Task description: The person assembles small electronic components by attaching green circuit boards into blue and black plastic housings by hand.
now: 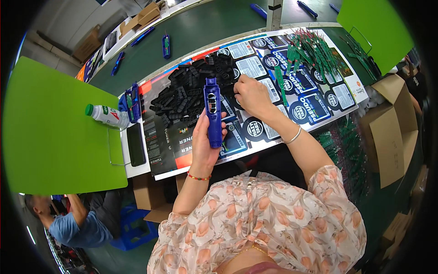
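at the near left corner of the tabletop [341,39] we see a dark phone [136,144]; farther up the left edge, a green-capped white bottle [109,117] beside a green panel [59,137]. beyond the right edge we spot an open cardboard box [388,137].

Bright, even light covers the printed sheets [296,86]; fisheye distortion bows the green panels [59,141].

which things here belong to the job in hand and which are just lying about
Likely in the job:
blue hollow plastic casing, in the left hand
small black plastic parts, by the right hand
thin green circuit strips

Probably just lying about:
white plastic bottle with green cap
black rectangular phone-like slab
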{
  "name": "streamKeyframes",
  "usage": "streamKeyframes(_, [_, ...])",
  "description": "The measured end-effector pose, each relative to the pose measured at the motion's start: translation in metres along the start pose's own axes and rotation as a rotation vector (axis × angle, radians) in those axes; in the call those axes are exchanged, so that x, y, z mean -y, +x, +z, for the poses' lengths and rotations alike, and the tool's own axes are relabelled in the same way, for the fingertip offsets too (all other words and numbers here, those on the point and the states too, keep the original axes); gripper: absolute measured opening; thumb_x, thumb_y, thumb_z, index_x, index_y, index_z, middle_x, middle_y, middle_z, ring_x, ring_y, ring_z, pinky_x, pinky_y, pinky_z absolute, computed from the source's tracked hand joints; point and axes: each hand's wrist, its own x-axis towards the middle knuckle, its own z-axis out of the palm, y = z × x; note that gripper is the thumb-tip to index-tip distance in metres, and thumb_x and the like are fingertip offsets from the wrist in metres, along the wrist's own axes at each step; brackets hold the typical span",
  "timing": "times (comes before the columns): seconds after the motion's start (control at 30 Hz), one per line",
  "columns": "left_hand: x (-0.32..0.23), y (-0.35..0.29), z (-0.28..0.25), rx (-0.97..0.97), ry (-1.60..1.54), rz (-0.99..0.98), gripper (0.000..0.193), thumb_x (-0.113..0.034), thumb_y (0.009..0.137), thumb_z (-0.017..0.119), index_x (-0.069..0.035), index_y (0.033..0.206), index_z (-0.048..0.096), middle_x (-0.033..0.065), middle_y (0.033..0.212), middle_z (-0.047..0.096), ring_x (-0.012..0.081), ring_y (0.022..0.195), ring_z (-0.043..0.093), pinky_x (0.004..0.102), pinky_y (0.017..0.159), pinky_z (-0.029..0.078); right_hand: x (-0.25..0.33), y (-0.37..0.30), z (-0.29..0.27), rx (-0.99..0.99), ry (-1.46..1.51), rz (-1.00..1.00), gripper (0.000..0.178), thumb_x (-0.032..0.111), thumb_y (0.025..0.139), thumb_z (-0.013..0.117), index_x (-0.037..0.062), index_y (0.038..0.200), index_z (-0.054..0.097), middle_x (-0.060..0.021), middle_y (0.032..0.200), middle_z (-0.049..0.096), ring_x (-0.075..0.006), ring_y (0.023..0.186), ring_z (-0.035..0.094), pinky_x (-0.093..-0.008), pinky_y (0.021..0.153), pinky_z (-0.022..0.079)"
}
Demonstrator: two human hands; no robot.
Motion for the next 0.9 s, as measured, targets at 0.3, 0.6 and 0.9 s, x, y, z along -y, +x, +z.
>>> streamKeyframes(0.3, [0.008, -0.008, 0.007, 0.04, -0.023, -0.04, 0.043, -0.025, 0.103, 0.048, -0.008, 0.142, 0.042, 0.0149, 0.115, 0.063, 0.0151, 0.083, 0.061, 0.0275, 0.069, 0.054, 0.003, -0.012, -0.011, 0.009, 0.079, 0.022, 0.022, 0.008, 0.075, 0.073, 0.0035, 0.094, 0.064, -0.0153, 0.096, 0.063, -0.0343, 0.09, 0.064, -0.044, 0.076, 0.052])
streamKeyframes(0.6, [0.015, -0.014, 0.014, 0.139, 0.094, -0.069, 0.052, -0.022, 0.104, 0.044, -0.007, 0.151, 0.028, 0.0165, 0.114, 0.063, 0.0118, 0.079, 0.06, 0.0247, 0.066, 0.051, 0.002, -0.034, -0.059, -0.191, 0.845, 0.206, 0.02, 0.006, 0.082, 0.072, 0.0018, 0.102, 0.07, -0.0068, 0.087, 0.065, -0.0128, 0.071, 0.063, -0.0258, 0.063, 0.053])
streamKeyframes(0.9, [0.024, -0.018, 0.022, 0.155, 0.158, -0.157, 0.049, -0.022, 0.105, 0.043, -0.01, 0.15, 0.032, 0.0165, 0.115, 0.064, 0.0118, 0.081, 0.061, 0.0251, 0.067, 0.052, 0.026, -0.051, -0.079, 0.033, 0.736, 0.134, 0.017, 0.005, 0.077, 0.074, -0.0032, 0.091, 0.07, -0.0105, 0.078, 0.07, -0.0137, 0.066, 0.065, -0.0265, 0.063, 0.053])
